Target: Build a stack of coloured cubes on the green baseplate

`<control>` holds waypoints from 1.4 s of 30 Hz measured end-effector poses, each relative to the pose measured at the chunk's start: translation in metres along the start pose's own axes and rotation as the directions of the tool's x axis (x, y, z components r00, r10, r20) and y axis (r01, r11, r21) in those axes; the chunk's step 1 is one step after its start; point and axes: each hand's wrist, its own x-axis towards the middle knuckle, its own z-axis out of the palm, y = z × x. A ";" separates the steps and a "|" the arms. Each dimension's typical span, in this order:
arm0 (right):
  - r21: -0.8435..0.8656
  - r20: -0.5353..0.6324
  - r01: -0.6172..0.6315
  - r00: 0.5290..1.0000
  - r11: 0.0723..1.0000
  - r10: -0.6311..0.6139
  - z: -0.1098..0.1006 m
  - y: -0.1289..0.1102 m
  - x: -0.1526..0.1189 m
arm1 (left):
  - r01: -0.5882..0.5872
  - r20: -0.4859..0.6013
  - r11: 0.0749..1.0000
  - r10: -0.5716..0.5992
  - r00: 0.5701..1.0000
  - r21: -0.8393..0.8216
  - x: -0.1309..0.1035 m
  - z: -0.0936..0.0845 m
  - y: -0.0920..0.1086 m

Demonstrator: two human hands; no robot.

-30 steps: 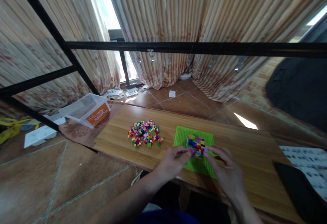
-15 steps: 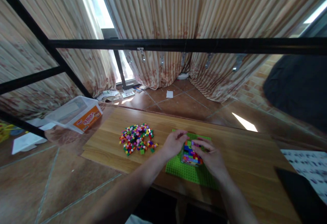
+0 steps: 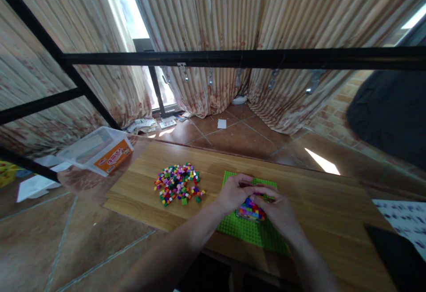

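Note:
A multicoloured brick block [image 3: 252, 211] stands on the green baseplate [image 3: 248, 234] on the wooden table. My left hand [image 3: 235, 191] is at the block's upper left, fingers bent together over its far part. From the right, my right hand [image 3: 272, 204] reaches over the block with its fingers closed and touching the left fingertips. Whatever lies between the fingers is too small and hidden to name. Left of the hands, a pile of small coloured bricks [image 3: 178, 181] is spread on the table.
The wooden table [image 3: 319, 207] reaches to both sides. A clear plastic box with an orange label [image 3: 115, 156] sits beyond its left end. On the right lie a dark flat object [image 3: 396, 252] and a printed sheet [image 3: 404, 221]. A black metal bar [image 3: 233, 58] crosses above.
My left hand has moved right, over the block's far part, and its fingertips now meet those of my right hand. More of the block is covered.

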 end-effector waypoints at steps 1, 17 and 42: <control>-0.022 -0.003 0.009 1.000 1.000 -0.009 0.000 0.000 0.000 | -0.006 -0.003 1.000 0.006 1.000 0.016 0.000 0.000 0.000; -0.064 0.008 -0.078 0.997 0.995 0.079 -0.006 -0.001 0.002 | -0.018 -0.028 0.962 0.026 0.999 0.272 -0.002 0.010 -0.001; -0.340 -0.049 -0.038 0.999 0.940 0.022 -0.028 -0.011 -0.004 | -0.069 -0.183 0.886 0.169 0.968 0.458 -0.043 0.003 0.027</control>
